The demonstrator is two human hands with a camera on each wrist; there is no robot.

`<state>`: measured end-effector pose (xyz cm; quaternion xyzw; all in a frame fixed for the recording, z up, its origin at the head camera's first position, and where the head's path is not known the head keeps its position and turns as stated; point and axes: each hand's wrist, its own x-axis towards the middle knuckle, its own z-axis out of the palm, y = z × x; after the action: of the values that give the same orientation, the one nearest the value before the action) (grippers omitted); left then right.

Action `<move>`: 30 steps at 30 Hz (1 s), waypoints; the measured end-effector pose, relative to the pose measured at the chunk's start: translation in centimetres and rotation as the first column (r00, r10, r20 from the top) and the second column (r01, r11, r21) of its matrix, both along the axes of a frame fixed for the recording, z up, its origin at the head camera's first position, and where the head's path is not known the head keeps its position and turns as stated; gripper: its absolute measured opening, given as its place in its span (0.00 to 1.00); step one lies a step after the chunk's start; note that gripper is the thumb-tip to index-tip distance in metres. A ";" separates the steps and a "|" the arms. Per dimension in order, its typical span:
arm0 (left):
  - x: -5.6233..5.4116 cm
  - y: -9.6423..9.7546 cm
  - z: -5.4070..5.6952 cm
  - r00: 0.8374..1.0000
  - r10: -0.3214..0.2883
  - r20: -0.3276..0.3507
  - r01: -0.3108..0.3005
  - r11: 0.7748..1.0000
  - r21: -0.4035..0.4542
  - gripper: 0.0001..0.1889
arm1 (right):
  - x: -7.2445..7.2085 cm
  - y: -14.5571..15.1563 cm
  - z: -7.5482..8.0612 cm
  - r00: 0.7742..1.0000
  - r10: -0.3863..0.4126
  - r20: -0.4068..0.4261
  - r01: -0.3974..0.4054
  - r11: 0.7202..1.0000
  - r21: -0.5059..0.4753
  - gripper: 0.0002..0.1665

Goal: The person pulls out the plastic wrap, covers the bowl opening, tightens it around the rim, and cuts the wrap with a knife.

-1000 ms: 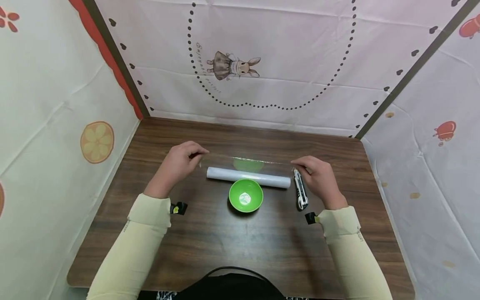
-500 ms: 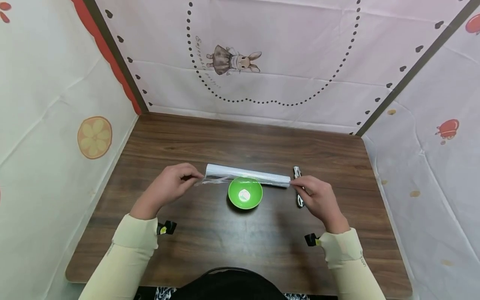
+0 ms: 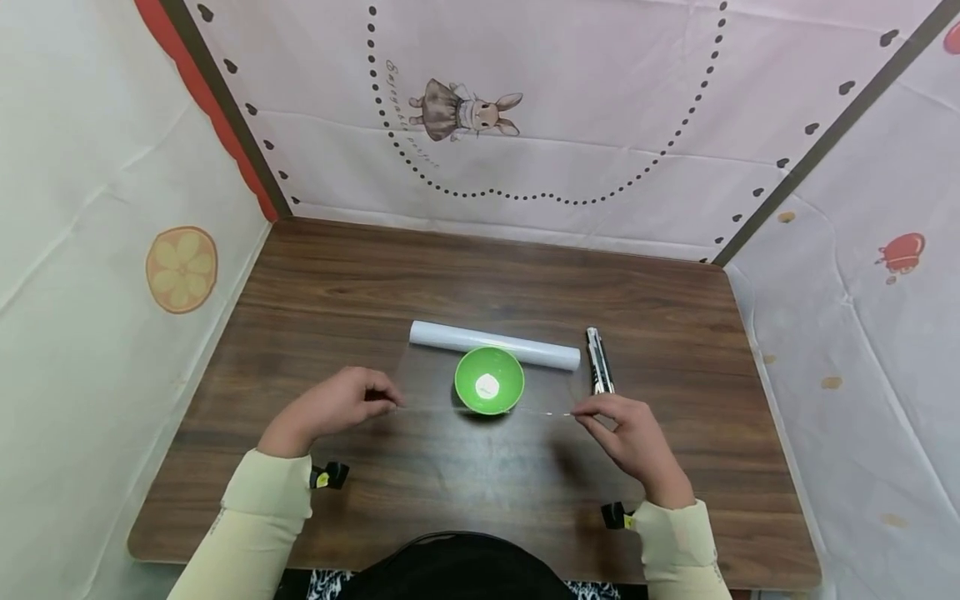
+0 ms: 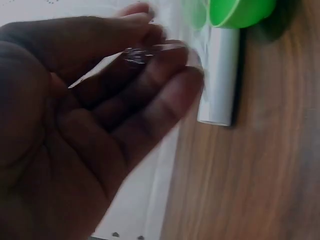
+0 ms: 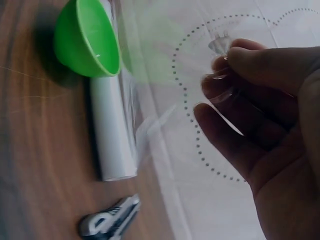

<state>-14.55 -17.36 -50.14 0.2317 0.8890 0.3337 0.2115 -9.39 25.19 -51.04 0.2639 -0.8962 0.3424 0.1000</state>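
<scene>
Left hand (image 3: 337, 408) and right hand (image 3: 630, 437) have drawn back from the white roll (image 3: 446, 336), pinching what looks like clear film (image 3: 555, 413).

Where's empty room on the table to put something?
Behind the white roll, up to the back wall, and right of the cutter, the table is bare. It's crowded near the green bowl, with the roll, clear film, left hand and right hand.
</scene>
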 end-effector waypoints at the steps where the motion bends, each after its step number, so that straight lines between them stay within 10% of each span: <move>1: 0.0 0.0 -0.3 0.999 -0.008 0.031 0.008 1.000 -0.004 0.09 | 0.2 0.0 -0.3 1.000 0.003 0.017 -0.003 1.000 -0.001 0.11; 14: -0.1 -0.1 -3.8 0.988 -0.047 0.148 0.051 0.998 -0.025 0.09 | 1.2 -1.0 -2.9 0.963 -0.031 0.266 0.013 0.998 0.068 0.10; 30: -0.8 0.7 -7.2 0.992 -0.013 0.129 0.020 0.998 -0.054 0.07 | 1.4 -1.2 -5.9 0.953 -0.072 0.294 0.045 0.994 0.097 0.08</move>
<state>-15.39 -16.64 -57.34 0.2113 0.8805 0.3212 0.2774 -8.03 24.03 -56.98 0.1867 -0.9229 0.3346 -0.0377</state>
